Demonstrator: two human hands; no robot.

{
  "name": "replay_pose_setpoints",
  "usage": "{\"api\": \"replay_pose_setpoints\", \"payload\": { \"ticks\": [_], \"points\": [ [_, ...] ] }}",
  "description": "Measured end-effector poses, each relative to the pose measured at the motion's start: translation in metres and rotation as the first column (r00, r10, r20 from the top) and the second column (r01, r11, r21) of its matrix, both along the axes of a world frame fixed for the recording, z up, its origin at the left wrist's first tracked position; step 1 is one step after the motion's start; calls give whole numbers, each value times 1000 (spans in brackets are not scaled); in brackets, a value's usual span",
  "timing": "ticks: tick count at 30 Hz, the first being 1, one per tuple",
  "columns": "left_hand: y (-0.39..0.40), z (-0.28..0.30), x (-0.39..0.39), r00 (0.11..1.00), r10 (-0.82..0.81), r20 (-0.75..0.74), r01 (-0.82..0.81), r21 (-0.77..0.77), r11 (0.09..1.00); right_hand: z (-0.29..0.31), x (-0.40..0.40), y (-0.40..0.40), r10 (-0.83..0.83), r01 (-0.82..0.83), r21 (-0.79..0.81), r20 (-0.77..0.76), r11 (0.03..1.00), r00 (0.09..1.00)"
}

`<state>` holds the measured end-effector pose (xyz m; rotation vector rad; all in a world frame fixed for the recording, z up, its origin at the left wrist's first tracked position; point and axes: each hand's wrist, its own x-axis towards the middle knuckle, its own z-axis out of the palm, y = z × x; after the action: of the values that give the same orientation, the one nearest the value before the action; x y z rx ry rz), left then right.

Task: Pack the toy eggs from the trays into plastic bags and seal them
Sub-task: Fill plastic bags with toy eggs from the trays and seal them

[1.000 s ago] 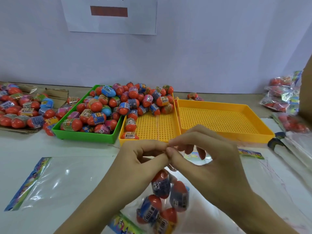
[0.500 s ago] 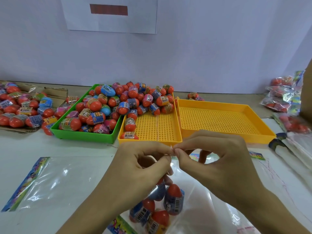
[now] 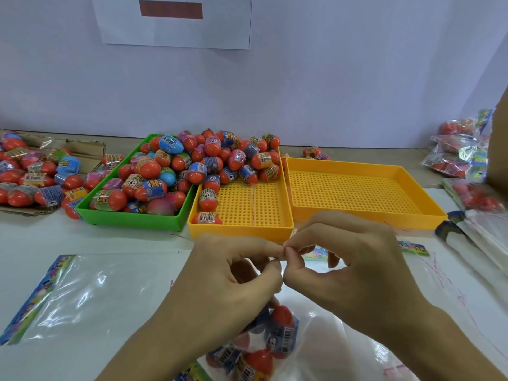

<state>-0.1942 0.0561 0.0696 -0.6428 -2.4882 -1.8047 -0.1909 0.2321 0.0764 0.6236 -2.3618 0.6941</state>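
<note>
Head view: we see the left hand (image 3: 228, 273) and right hand (image 3: 346, 268) raised together over the tabletop (image 3: 90, 361), thumb and forefinger tips of each pinched tight on the top edge of a filled plastic bag (image 3: 316, 342). Bag hangs below the hands, with several toy eggs (image 3: 280, 328) bunched at its bottom. We judge this to be the sealing step; the strip itself is too small to make out.

More toy eggs heaped in the green tray (image 3: 132, 218) and the far end of the middle yellow tray (image 3: 247, 229); right yellow tray (image 3: 365, 215) holds none. Empty bag (image 3: 82, 292) lies flat at left. Packed bags (image 3: 456, 152) stacked far right. Loose eggs on cardboard (image 3: 85, 152) far left.

Risks as we judge them: pinch sits at one spot only, so the seal could close partly and gape at the ends. Egg weight pulls on the film, so a slip of either pinch could drop the bag and spill eggs. Film could crease under the fingers and seal crooked.
</note>
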Motion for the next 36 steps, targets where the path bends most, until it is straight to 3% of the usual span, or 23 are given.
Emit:
{"api": "replay_pose_setpoints", "payload": {
  "ticks": [6, 10, 15, 17, 19, 21, 24, 27, 33, 36],
  "points": [
    [1, -2, -3, 996, -29, 88, 18, 130, 991, -2, 0, -5, 21, -21, -229, -2, 973, 1000],
    [-2, -1, -5, 992, -24, 127, -2, 202, 979, 1, -1, 0, -48, 50, -393, 14, 918, 999],
    [-7, 2, -15, 981, 116, 157, -171, 401, 900, 16, -20, 36, -131, 186, -792, 134, 581, 982],
    [-9, 3, -19, 959, 175, 224, -263, 468, 844, 19, -29, 53, -164, 262, -846, 208, 464, 964],
    [-14, 2, -24, 927, 258, 273, -366, 495, 788, 19, -35, 69, -214, 357, -840, 292, 408, 932],
    [-18, 3, -27, 888, 339, 312, -457, 510, 729, 15, -40, 76, -270, 487, -707, 406, 512, 873],
    [-19, 2, -31, 839, 397, 373, -543, 510, 668, -1, -44, 69, -365, 576, -319, 525, 753, 769],
    [-19, -1, -33, 823, 405, 398, -564, 493, 662, -9, -43, 61, -404, 539, -127, 526, 833, 749],
    [-20, -1, -34, 820, 411, 398, -569, 488, 662, -7, -44, 62, -221, 423, -237, 582, 875, 783],
    [-20, -3, -35, 825, 401, 399, -559, 472, 681, -2, -41, 55, 62, 277, -516, 546, 811, 835]
  ]
}}
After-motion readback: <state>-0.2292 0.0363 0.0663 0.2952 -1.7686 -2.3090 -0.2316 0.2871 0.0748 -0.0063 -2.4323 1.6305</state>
